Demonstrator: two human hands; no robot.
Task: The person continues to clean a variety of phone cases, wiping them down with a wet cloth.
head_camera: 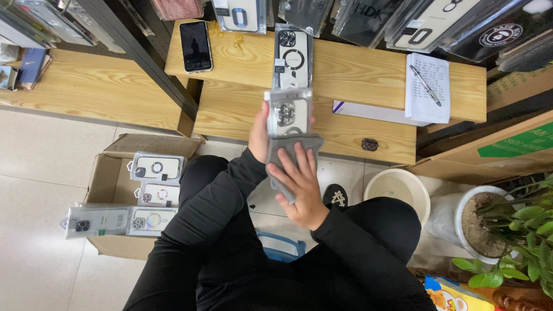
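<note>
My left hand grips a packaged phone case in a clear wrapper, held upright in front of the wooden bench. Against the lower part of that package my right hand presses a grey cloth, fingers spread flat over it. Both arms wear black sleeves. A second packaged phone case lies flat on the upper bench step just beyond the held one.
A black phone and a notepad with a pen lie on the bench. An open cardboard box of packaged cases stands left of my knees. A cream basin and a potted plant stand at right.
</note>
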